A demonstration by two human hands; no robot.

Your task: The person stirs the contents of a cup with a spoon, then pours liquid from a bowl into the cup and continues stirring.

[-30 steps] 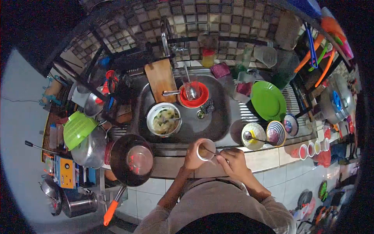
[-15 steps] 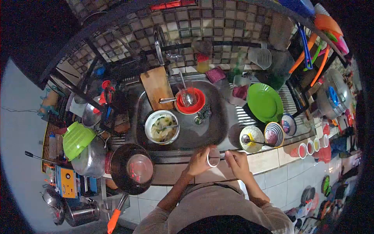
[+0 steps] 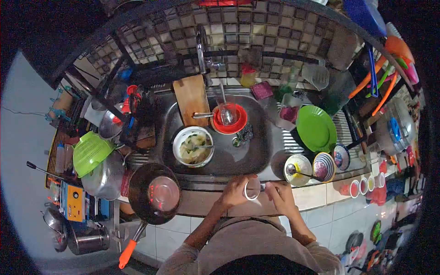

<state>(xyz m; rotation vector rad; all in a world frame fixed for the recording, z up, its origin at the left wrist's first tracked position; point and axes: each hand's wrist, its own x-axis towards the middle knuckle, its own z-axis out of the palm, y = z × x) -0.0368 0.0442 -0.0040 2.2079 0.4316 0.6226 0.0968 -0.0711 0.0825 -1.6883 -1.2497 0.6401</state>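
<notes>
My left hand [image 3: 235,192] is wrapped round a small clear plastic cup [image 3: 252,189], held over the sink's front edge with its mouth turned up toward me. From the right, my right hand [image 3: 281,197] pinches a thin metal utensil [image 3: 263,186] at the cup's rim. Its far end is too small to make out. Beyond my hands, the steel sink [image 3: 256,160] holds a white bowl of food scraps [image 3: 193,145], a red bowl [image 3: 234,124] with a glass and spoons in it, and a dark scourer [image 3: 245,134].
A wooden board [image 3: 190,98] leans at the sink's back left. An orange-handled pan [image 3: 155,193] stands left. On the right are a green plate [image 3: 316,128], a bowl with a spoon [image 3: 298,172], a striped bowl [image 3: 323,167] and several small cups [image 3: 354,188].
The whole view has shifted slightly with my head. Both hands stay together at the cup, and the cup's mouth faces me a little more. Nothing has been let go.
</notes>
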